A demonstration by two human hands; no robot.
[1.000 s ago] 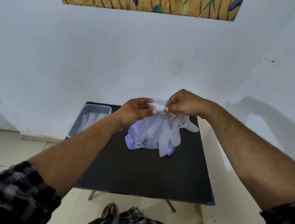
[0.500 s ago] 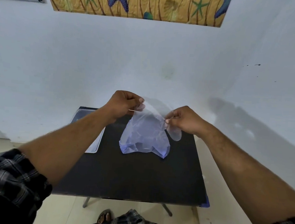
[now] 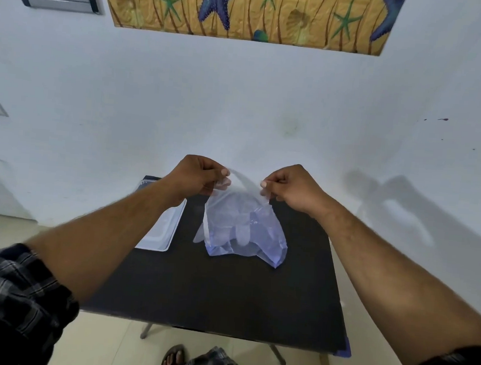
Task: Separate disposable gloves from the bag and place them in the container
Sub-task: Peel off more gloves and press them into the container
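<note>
A thin, see-through bluish plastic bag (image 3: 261, 235) hangs over the black table (image 3: 225, 290), its bottom resting on the top. Pale disposable gloves (image 3: 229, 230) show through it, bunched low inside, and one glove finger (image 3: 198, 235) pokes out at the bag's left side. My left hand (image 3: 201, 177) pinches the left side of the bag's mouth. My right hand (image 3: 289, 186) pinches the right side. The mouth is stretched open between them. A clear rectangular container (image 3: 162, 231) lies on the table's left edge, partly hidden by my left forearm.
The table stands against a white wall, with tiled floor to its left and right. Its front edge is close to my legs and sandalled foot (image 3: 175, 355). A seaside picture (image 3: 247, 10) hangs high on the wall.
My hands have moved apart, from almost touching to either side of the bag's mouth. The bag's mouth has spread wider. The loose gloves seen earlier outside now sit mostly inside the bag.
</note>
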